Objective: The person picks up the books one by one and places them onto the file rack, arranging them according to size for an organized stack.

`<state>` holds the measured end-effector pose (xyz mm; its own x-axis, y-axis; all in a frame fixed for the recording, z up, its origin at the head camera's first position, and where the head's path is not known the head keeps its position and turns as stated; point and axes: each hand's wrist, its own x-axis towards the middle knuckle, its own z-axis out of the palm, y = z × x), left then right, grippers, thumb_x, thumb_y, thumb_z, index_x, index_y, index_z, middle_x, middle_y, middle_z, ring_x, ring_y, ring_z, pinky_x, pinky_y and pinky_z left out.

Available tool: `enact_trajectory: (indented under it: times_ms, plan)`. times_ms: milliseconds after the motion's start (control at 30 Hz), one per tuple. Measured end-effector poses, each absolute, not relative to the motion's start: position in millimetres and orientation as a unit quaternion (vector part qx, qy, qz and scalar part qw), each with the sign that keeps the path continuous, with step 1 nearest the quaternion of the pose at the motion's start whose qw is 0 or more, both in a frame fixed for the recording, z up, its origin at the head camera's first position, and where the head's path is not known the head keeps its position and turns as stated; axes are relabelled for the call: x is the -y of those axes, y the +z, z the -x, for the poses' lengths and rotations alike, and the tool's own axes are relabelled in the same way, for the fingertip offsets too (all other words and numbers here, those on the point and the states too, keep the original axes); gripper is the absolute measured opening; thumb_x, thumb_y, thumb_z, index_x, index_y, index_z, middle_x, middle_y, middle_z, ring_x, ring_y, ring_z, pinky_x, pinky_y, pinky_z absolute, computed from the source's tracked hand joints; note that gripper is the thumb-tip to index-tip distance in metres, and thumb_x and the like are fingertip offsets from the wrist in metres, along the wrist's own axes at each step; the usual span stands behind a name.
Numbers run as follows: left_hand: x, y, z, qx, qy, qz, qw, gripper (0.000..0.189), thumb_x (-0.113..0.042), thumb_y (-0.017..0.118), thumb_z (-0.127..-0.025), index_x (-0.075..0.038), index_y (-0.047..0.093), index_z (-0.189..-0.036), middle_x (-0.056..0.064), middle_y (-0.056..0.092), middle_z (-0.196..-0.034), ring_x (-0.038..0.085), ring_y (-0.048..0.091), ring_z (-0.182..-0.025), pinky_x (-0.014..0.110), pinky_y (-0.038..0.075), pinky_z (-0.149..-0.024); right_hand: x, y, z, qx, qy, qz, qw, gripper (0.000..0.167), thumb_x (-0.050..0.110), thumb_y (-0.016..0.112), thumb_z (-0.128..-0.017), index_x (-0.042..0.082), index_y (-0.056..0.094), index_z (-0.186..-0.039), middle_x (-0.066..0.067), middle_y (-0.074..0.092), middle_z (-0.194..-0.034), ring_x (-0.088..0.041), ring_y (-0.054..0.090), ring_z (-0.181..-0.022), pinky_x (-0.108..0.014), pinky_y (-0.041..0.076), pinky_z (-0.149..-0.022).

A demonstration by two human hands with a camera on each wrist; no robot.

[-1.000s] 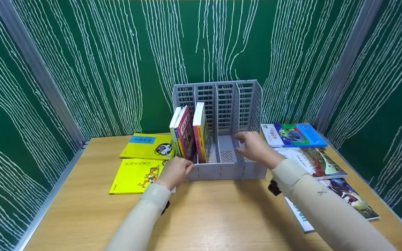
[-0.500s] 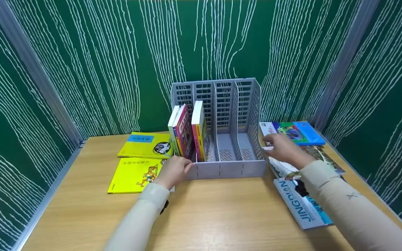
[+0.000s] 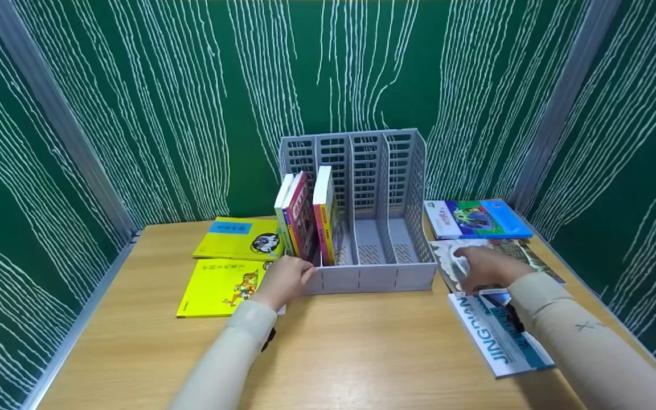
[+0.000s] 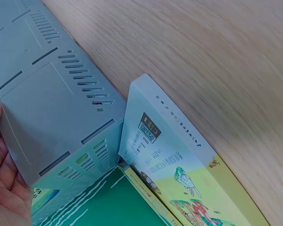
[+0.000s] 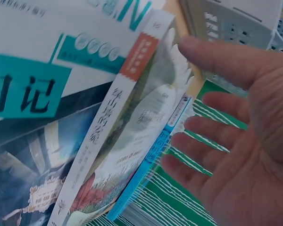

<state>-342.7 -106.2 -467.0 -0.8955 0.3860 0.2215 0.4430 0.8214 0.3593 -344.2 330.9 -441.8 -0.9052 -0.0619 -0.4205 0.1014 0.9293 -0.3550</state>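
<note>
A grey four-slot magazine file stands on the table. My left hand grips its front left corner; in the left wrist view the fingers wrap its edge. Upright books fill part of its left slots, among them a red-spined book and a book with a pink and yellow spine. To the right, my right hand is over a book with a white feathery cover. The right wrist view shows that hand with fingers spread and nothing between them, beside this book's pages.
Two yellow books lie left of the file. At the far right a blue picture-cover book lies flat, and a teal and white book is nearer the front. Green walls with white lines enclose the table.
My right hand has moved right from over the magazine file's right slots, past its right side, then down over the white feathery book. My left hand stays at the file's corner.
</note>
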Motion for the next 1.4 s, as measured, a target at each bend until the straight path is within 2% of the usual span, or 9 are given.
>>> enact_trajectory:
  times_ms: [133, 333, 600, 733, 933, 1033, 1133, 1267, 1400]
  plan:
    - [106, -468, 343, 0.95, -0.2, 0.224, 0.08, 0.028, -0.027, 0.066, -0.11, -0.008, 0.086, -0.111, 0.006, 0.082, -0.09, 0.015, 0.061, -0.071, 0.03, 0.058, -0.073, -330, -443, 341, -0.956, -0.157, -0.004, 0.249, 0.104, 0.018, 0.093, -0.082, 0.005, 0.034, -0.167, -0.035, 0.04, -0.165, -0.055, 0.048, -0.139, -0.083, 0.034, -0.116]
    - [105, -468, 344, 0.949, -0.206, 0.228, 0.074, 0.029, -0.028, 0.064, -0.111, -0.008, 0.086, -0.113, 0.005, 0.081, -0.09, 0.014, 0.06, -0.071, 0.028, 0.055, -0.071, -325, -445, 338, -0.958, -0.104, 0.026, 0.267, 0.088, 0.015, 0.097, -0.076, 0.007, 0.053, -0.152, -0.025, 0.065, -0.142, -0.044, 0.061, -0.12, -0.079, 0.045, -0.11]
    - [106, -469, 344, 0.949, -0.206, 0.226, 0.075, 0.031, -0.029, 0.064, -0.111, -0.008, 0.086, -0.113, 0.006, 0.081, -0.091, 0.014, 0.06, -0.071, 0.028, 0.056, -0.073, -320, -445, 343, -0.967, -0.074, 0.053, 0.237, 0.062, 0.009, 0.091, -0.083, 0.005, 0.067, -0.141, -0.023, 0.069, -0.131, -0.037, 0.064, -0.108, -0.071, 0.051, -0.109]
    - [106, -469, 345, 0.95, -0.203, 0.223, 0.075, 0.031, -0.03, 0.064, -0.111, -0.008, 0.085, -0.113, 0.006, 0.081, -0.092, 0.015, 0.061, -0.073, 0.03, 0.058, -0.075, -320, -446, 346, -0.967, -0.073, 0.059, 0.236, 0.058, 0.006, 0.089, -0.085, 0.004, 0.068, -0.139, -0.022, 0.07, -0.129, -0.035, 0.064, -0.105, -0.07, 0.053, -0.107]
    - [106, -471, 344, 0.95, -0.2, 0.227, 0.08, 0.029, -0.029, 0.065, -0.111, -0.008, 0.085, -0.113, 0.007, 0.083, -0.098, 0.018, 0.068, -0.078, 0.035, 0.064, -0.083, -320, -455, 347, -0.972, -0.04, 0.079, 0.217, 0.05, 0.01, 0.087, -0.087, 0.002, 0.07, -0.134, -0.012, 0.072, -0.11, -0.028, 0.066, -0.091, -0.06, 0.061, -0.096]
    - [106, -472, 344, 0.948, -0.199, 0.233, 0.088, 0.029, -0.028, 0.065, -0.111, -0.007, 0.085, -0.112, 0.008, 0.084, -0.101, 0.021, 0.074, -0.084, 0.038, 0.065, -0.087, -318, -459, 348, -0.976, -0.026, 0.083, 0.201, 0.043, 0.01, 0.085, -0.089, 0.0, 0.07, -0.128, -0.01, 0.07, -0.102, -0.027, 0.063, -0.088, -0.053, 0.061, -0.09]
    - [106, -471, 343, 0.947, -0.2, 0.234, 0.092, 0.028, -0.027, 0.064, -0.111, -0.008, 0.085, -0.113, 0.009, 0.084, -0.104, 0.025, 0.078, -0.092, 0.041, 0.065, -0.091, -315, -461, 347, -0.978, -0.025, 0.072, 0.194, 0.039, 0.009, 0.08, -0.092, 0.0, 0.07, -0.129, -0.013, 0.07, -0.104, -0.03, 0.062, -0.091, -0.053, 0.06, -0.091]
    - [106, -470, 342, 0.951, -0.195, 0.222, 0.086, 0.029, -0.028, 0.064, -0.111, -0.009, 0.085, -0.116, 0.008, 0.084, -0.108, 0.025, 0.078, -0.098, 0.041, 0.064, -0.096, -316, -463, 344, -0.982, -0.025, 0.062, 0.174, 0.042, 0.008, 0.078, -0.095, 0.0, 0.068, -0.135, -0.02, 0.072, -0.115, -0.035, 0.064, -0.095, -0.064, 0.058, -0.102]
    - [106, -470, 343, 0.953, -0.195, 0.215, 0.08, 0.03, -0.029, 0.063, -0.112, -0.009, 0.084, -0.117, 0.008, 0.083, -0.109, 0.025, 0.077, -0.099, 0.04, 0.064, -0.098, -317, -463, 341, -0.986, -0.02, 0.072, 0.147, 0.045, 0.005, 0.079, -0.095, -0.001, 0.067, -0.138, -0.025, 0.073, -0.122, -0.038, 0.067, -0.099, -0.07, 0.054, -0.106]
